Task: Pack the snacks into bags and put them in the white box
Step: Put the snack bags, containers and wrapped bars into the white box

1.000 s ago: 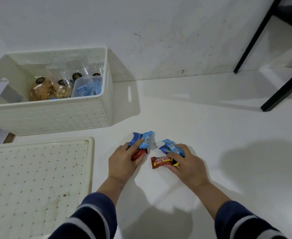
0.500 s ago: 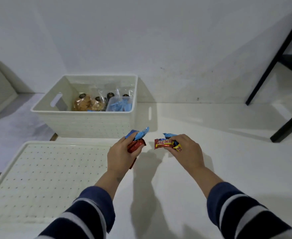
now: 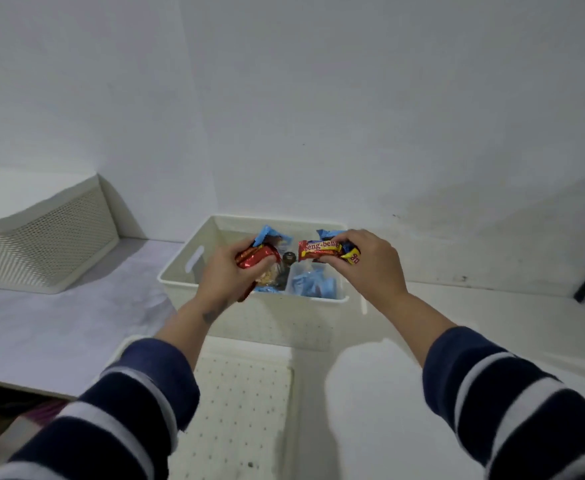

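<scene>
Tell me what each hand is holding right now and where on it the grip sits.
Left hand: red snack bar and blue packet, gripped around their lower ends. Right hand: Beng-Beng bar, held at its right end, with a blue packet behind it.

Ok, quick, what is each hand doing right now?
Left hand: closed on a red bar and a blue packet.
Right hand: closed on a beng-beng bar and another blue packet.
</scene>
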`<control>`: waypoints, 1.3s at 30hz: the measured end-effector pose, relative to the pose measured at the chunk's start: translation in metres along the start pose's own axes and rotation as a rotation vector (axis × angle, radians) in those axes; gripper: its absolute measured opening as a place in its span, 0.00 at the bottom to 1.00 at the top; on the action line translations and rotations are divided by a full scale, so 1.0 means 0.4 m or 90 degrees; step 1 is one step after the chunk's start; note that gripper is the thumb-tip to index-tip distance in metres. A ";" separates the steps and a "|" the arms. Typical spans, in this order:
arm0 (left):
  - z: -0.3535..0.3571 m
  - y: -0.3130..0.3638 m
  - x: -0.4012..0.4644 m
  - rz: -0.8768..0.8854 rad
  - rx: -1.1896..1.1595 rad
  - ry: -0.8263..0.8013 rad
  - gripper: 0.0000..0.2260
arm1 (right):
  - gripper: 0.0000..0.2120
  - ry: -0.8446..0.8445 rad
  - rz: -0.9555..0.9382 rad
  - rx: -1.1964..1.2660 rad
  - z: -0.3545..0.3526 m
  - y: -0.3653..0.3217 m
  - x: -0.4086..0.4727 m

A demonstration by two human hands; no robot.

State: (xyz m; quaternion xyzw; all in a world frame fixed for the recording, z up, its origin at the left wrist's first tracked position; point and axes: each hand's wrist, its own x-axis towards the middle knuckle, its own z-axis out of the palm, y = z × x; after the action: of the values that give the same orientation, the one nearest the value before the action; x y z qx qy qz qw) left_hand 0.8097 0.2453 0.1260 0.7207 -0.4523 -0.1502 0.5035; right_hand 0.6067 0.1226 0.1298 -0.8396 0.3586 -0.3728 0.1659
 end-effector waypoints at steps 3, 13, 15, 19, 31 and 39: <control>-0.089 -0.048 0.103 -0.029 0.008 -0.060 0.15 | 0.16 -0.072 0.051 0.030 0.092 -0.066 0.075; -0.139 -0.329 0.360 -0.167 0.241 -0.275 0.21 | 0.17 -0.367 0.273 0.002 0.486 -0.115 0.197; -0.129 -0.361 0.378 -0.172 0.325 -0.335 0.25 | 0.21 -0.428 0.293 0.004 0.522 -0.107 0.201; -0.105 -0.401 0.397 -0.191 0.370 -0.413 0.34 | 0.25 -0.500 0.334 -0.004 0.547 -0.107 0.211; -0.142 -0.299 0.324 -0.122 0.313 -0.348 0.23 | 0.19 -0.471 0.279 -0.099 0.416 -0.189 0.162; -0.265 -0.167 0.075 -0.016 0.338 -0.264 0.21 | 0.19 -0.444 0.200 -0.186 0.213 -0.335 -0.032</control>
State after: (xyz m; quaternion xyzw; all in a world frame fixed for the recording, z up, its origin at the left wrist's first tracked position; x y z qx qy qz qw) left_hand 0.9307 0.2893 0.1231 0.7863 -0.5596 -0.1769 0.1933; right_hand 0.7282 0.2250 0.1397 -0.8656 0.4537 0.0185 0.2111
